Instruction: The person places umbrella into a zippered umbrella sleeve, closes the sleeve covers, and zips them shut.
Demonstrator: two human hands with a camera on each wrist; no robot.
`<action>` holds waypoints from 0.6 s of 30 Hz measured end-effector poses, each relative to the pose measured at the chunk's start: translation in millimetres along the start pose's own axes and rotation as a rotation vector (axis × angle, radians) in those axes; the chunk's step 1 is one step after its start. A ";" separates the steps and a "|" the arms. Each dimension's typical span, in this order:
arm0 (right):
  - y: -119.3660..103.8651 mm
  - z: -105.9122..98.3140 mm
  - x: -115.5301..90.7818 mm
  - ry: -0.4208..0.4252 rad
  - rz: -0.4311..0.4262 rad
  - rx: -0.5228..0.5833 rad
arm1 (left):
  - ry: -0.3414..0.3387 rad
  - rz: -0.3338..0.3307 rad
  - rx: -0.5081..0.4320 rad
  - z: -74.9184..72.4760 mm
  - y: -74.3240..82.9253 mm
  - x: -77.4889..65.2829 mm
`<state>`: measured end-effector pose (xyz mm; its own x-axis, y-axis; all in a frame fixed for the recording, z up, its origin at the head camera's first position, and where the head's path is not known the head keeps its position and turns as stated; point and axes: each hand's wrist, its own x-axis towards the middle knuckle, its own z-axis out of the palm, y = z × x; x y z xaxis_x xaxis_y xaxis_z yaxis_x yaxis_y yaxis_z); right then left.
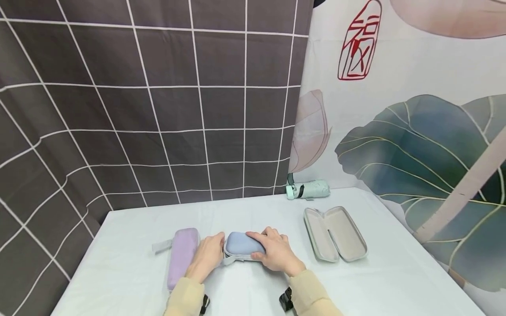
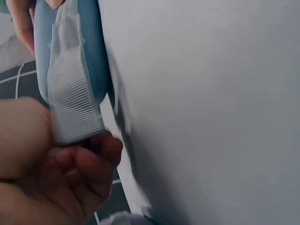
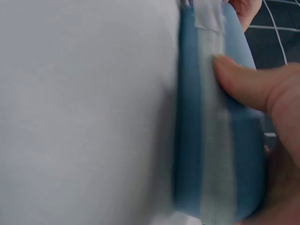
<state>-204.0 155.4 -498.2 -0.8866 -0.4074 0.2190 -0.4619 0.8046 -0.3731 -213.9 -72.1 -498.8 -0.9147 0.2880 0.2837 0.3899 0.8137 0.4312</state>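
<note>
A blue zippered pencil case (image 1: 241, 244) lies on the white table between both hands, a pale zipper band (image 3: 214, 131) along its front side. My right hand (image 1: 276, 252) grips its right end, thumb (image 3: 241, 82) on the front face and the other fingers over the top and back. At the left end is my left hand (image 1: 209, 254), its fingers (image 2: 93, 164) curled in close at the case's corner. A grey ribbed strap (image 2: 70, 89) hangs in front of those fingertips and hides what they pinch.
Left of the hands lies a closed purple case (image 1: 183, 259) with a grey loop. An open grey case (image 1: 348, 235) lies spread out on the right. A mint-green bottle-like object (image 1: 314, 189) lies at the table's back edge, before a hanging cloth (image 1: 221, 105).
</note>
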 end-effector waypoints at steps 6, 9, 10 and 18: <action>-4.5 0.2 -2.2 0.027 0.029 -0.026 | -0.031 -0.010 -0.050 1.4 2.7 -7.1; -8.9 2.7 -2.6 0.057 0.037 -0.040 | -0.028 -0.021 -0.058 1.4 3.9 -8.0; -10.3 4.0 -2.6 0.067 0.044 -0.047 | -0.029 -0.025 -0.056 0.9 4.5 -8.1; -15.7 7.6 -2.2 0.077 0.088 -0.072 | -0.035 -0.037 -0.053 -2.7 7.7 -9.7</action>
<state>-194.9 140.3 -499.7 -0.9180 -0.3014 0.2577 -0.3767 0.8658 -0.3293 -201.7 -70.0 -495.9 -0.9313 0.2763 0.2373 0.3601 0.7963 0.4860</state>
